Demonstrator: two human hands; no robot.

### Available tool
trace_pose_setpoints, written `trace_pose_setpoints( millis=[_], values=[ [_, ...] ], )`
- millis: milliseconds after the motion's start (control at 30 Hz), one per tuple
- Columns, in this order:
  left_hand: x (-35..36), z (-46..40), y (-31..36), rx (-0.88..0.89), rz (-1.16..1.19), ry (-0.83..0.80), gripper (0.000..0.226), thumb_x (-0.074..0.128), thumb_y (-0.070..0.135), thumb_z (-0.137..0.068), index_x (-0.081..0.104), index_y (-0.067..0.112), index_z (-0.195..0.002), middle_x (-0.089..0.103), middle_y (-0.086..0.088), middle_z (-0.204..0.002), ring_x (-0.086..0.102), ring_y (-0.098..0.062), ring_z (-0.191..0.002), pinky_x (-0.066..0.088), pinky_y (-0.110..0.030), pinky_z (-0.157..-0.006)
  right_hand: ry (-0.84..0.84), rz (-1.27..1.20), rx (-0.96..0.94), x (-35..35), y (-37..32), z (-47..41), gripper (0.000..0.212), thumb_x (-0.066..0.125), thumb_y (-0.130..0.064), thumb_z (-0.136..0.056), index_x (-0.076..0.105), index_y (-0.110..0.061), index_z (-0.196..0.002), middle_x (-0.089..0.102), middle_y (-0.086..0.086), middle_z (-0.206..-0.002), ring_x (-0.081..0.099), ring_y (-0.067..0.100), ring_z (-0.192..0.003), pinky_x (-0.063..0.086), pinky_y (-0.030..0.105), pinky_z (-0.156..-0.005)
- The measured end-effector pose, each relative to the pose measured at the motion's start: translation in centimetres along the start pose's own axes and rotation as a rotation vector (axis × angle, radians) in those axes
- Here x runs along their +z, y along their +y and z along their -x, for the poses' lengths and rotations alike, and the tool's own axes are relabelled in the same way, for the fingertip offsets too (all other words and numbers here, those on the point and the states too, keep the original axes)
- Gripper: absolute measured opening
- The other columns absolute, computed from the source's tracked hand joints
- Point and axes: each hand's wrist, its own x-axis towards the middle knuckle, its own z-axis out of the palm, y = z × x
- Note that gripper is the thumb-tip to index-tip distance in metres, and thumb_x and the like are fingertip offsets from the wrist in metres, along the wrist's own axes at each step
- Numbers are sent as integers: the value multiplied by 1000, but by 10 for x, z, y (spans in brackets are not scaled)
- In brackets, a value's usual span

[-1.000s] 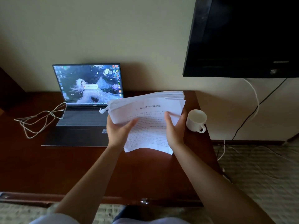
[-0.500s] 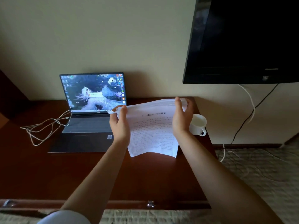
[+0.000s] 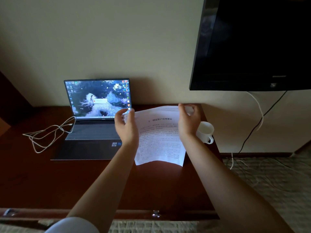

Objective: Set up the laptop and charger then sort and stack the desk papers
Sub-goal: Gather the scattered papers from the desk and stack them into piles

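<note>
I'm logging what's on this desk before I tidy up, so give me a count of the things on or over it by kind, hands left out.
Laptop: 1
White charger cable: 1
Paper stack, held over the desk by the left hand and right hand: 1
White cup: 1
Total: 4

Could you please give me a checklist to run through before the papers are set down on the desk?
1. Grip on both sides: ok. The left hand and right hand each hold a top corner of the papers.
2. Edges squared: cannot tell. The top edges look fanned and the bottom edge bows.
3. Landing spot free: ok. Bare desk lies below the papers.
4. Cup out of the way: not ok. It stands close beside the right hand.
5. Laptop set up: ok. It is open with the screen lit.
6. Charger cable plugged in: cannot tell. It reaches the laptop's left edge.
</note>
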Motion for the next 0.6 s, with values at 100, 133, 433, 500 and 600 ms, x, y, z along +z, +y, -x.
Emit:
trace_pose_setpoints(
  millis=[100, 133, 433, 500, 600],
  values=[
    [2, -4, 0, -7, -27, 23, 3, 59, 20, -87, 60, 18, -89, 58, 2, -91, 52, -13, -85, 43, -28, -79, 6, 11, -22, 1, -2, -4, 13, 67, -19, -82, 54, -19, -82, 57, -14, -80, 55, 7, -78, 40, 21, -74],
    [2, -5, 0, 5, -33, 27, 5, 61, 23, -87, 59, 19, -90, 59, 1, -93, 53, -13, -87, 44, -28, -81, -7, 18, -35, 1, -3, -4, 14, 68, -20, -83, 55, -17, -86, 55, -15, -81, 54, 4, -80, 39, 18, -74],
    [8, -8, 0, 70, -100, 4, 14, 58, 22, -89, 54, 22, -102, 55, 3, -98, 54, -19, -98, 45, -30, -85, -86, 27, -138, 2, 0, -10, 35, 68, -7, -81, 54, -11, -112, 52, -17, -89, 49, -17, -81, 36, 6, -74],
    [11, -8, 2, 63, -74, 3, 14, 57, 21, -91, 54, 21, -104, 54, 2, -94, 53, -17, -90, 43, -29, -80, -71, 1, -111, -1, -1, -12, 35, 66, -11, -84, 53, -11, -116, 54, -13, -90, 52, -10, -81, 38, 16, -79],
    [-1, -14, -6, 183, -124, -181, 53, 69, 34, -81, 44, 24, -127, 50, 6, -120, 49, -14, -111, 39, -25, -98, -226, 66, -16, -14, 6, -12, 57, 68, -31, -85, 42, -24, -135, 45, -15, -129, 41, -2, -119, 31, 18, -98]
  ],
)
